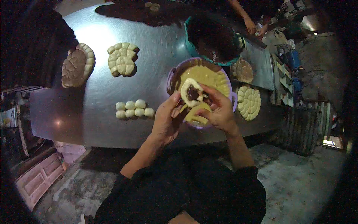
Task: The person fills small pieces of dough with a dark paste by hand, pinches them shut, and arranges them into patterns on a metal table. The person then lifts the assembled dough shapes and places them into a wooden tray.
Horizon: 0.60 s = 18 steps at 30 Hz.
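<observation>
The steel table carried shaped dough rounds to the left of the hands and a purple bowl of yellow paste directly beneath them, within easy reach. Left hand and right hand were together, cupping an open dough piece with dark filling over that bowl, apparently so spills fell inside.

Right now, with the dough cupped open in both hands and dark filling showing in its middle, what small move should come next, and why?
Probably pinch the dough's rim closed over the filling. The dough piece sits open between the left hand and right hand, above the purple bowl, with its pale edge standing up around a dark centre. The small dough balls on the steel table look sealed and smooth.
</observation>
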Motion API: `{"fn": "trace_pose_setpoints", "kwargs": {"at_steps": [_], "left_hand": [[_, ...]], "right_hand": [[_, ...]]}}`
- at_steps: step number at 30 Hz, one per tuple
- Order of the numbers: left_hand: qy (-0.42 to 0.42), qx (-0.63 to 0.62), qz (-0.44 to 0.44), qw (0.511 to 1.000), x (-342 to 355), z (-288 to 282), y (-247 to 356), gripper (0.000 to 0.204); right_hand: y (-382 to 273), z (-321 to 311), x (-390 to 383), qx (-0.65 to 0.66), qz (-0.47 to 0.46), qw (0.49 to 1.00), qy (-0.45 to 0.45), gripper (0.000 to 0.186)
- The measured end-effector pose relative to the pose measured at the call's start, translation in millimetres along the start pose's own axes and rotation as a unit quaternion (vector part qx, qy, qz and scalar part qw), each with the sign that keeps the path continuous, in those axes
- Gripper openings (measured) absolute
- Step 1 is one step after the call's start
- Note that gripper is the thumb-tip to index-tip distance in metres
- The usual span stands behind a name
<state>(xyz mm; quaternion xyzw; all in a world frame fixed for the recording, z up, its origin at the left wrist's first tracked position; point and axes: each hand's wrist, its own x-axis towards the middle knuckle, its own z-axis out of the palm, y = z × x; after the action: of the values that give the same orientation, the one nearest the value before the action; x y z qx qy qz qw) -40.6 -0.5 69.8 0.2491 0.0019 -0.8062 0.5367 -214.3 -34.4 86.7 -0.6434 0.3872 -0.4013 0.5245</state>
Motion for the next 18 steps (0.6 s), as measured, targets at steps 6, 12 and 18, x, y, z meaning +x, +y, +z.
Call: {"fn": "trace_pose_setpoints", "kwargs": {"at_steps": [6, 12, 18], "left_hand": [[0.010, 0.365, 0.191, 0.911, -43, 13, -44, 0.039], [0.036, 0.394, 0.266, 0.879, -87, 15, -82, 0.036], [0.127, 0.381, 0.247, 0.882, -131, 28, -104, 0.024]], "right_hand": [[-18, -8, -53, -0.206, -0.156, 0.966, -0.012, 0.035], [-27, -16, -102, -0.081, -0.137, 0.985, -0.060, 0.025], [-54, -12, -139, -0.267, -0.332, 0.901, -0.075, 0.026]]}}
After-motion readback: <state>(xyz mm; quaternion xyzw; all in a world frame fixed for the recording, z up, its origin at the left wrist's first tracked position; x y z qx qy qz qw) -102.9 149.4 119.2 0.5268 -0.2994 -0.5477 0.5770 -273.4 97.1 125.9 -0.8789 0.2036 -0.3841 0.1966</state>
